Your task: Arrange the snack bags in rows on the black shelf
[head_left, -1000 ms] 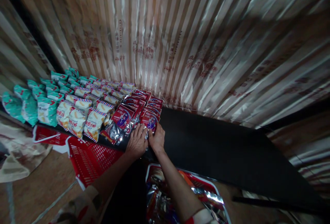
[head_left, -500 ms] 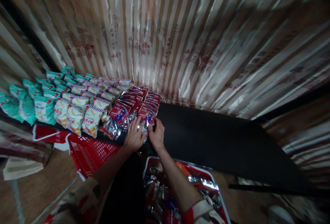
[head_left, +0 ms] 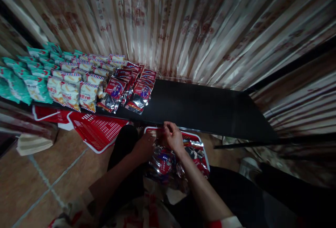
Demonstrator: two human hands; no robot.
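Note:
My left hand (head_left: 146,146) is low over the red basket (head_left: 194,136) at my knees, on its left side. Shadow and blur hide its fingers. Across from it, my right hand (head_left: 174,137) is above the same basket, its fingers curled together; whatever they may hold is hidden. Shiny red-and-silver snack packets (head_left: 165,163) fill the basket under both hands. On the black shelf, matching red snack packets (head_left: 140,93) lean in overlapping rows, out of reach of either hand's fingers.
White-and-yellow snack bags (head_left: 88,95) and green snack bags (head_left: 39,87) stand in rows on the left of the black shelf (head_left: 199,107). Another red basket (head_left: 101,131) is below the shelf. Behind hangs a striped curtain (head_left: 157,21). A shoe (head_left: 249,166) shows at right.
Both hands have left the front red packet on the shelf and come down to the basket. The view has tilted downward, and the packets stay leaning in their rows.

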